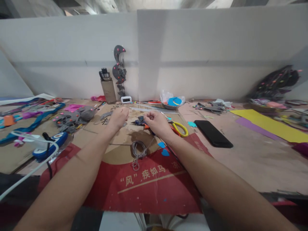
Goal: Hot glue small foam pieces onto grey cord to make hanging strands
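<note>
My left hand (119,116) is closed above the brown cardboard, its fingers pressed together. What it holds, if anything, is too small to make out. To its right, my right hand (156,120) is also closed in a pinch, with its contents hidden. A loose coil of thin grey cord (139,150) lies nearer me, and one strand runs up towards my right wrist. Scissors with a yellow and orange handle (181,129) lie just right of my right hand. Dark blue scraps (139,122) lie between the hands. Blue paper cutouts (165,152) rest below my right wrist.
A black phone (213,133) lies to the right, near yellow sheet material (269,123). A bottle (108,86) and a small white clock (126,99) stand by the partition, left of a bowl (172,106). At left are grey pieces with pins (73,118) and a blue power strip (51,146).
</note>
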`<action>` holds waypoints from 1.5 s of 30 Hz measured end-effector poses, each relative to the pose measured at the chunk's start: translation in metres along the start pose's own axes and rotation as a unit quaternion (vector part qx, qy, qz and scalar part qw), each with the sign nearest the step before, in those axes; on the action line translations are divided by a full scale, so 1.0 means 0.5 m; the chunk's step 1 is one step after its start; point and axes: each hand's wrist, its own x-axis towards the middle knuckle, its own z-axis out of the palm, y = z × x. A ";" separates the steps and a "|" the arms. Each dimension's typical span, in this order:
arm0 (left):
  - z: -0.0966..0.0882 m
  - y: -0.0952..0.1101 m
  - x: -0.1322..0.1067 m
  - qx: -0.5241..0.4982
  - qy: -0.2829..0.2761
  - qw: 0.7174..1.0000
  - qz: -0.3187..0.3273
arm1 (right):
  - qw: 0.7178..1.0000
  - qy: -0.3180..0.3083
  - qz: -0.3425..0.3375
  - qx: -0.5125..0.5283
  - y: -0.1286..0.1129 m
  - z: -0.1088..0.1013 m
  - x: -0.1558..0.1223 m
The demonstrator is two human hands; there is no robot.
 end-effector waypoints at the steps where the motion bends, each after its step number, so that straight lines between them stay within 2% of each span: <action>1: -0.001 0.000 -0.001 0.025 -0.006 0.999 0.020 | 1.000 0.001 -0.003 -0.007 0.001 0.001 0.001; 5: -0.002 -0.004 0.003 0.114 0.000 0.991 0.071 | 0.999 -0.005 -0.020 -0.028 0.004 0.006 0.004; 9: -0.002 -0.014 0.009 0.069 -0.013 0.997 0.027 | 0.999 0.000 -0.035 -0.036 -0.002 0.005 0.005; 13: 0.000 -0.021 0.008 0.099 0.000 0.993 0.064 | 0.998 0.007 -0.037 -0.046 -0.013 0.002 0.002; 15: 0.002 -0.020 0.007 0.072 0.001 0.996 0.059 | 0.998 0.003 -0.035 -0.052 -0.017 0.000 0.000; 18: 0.005 -0.010 0.002 -0.018 -0.042 0.998 0.031 | 0.997 -0.006 -0.036 -0.062 -0.022 -0.003 -0.002; 20: 0.006 0.005 -0.005 -0.041 -0.088 0.994 0.040 | 0.997 -0.012 -0.037 -0.072 -0.025 -0.006 -0.003; 25: 0.005 0.037 -0.029 0.045 -0.149 0.983 0.098 | 0.989 -0.019 -0.068 -0.131 -0.022 -0.010 -0.002; 32: 0.011 0.018 -0.029 0.046 -0.180 0.978 0.095 | 0.967 -0.014 -0.125 -0.220 -0.005 -0.002 -0.001; 38: 0.015 0.033 -0.039 0.029 -0.158 0.986 0.053 | 0.962 -0.017 -0.163 -0.218 0.000 0.001 -0.004; 42: 0.019 0.040 -0.043 -0.002 -0.124 0.992 0.034 | 0.978 0.013 -0.144 -0.152 0.003 0.006 -0.002; 45: 0.023 0.032 -0.036 -0.070 -0.097 0.993 0.010 | 0.989 0.026 -0.115 -0.085 0.003 0.009 -0.002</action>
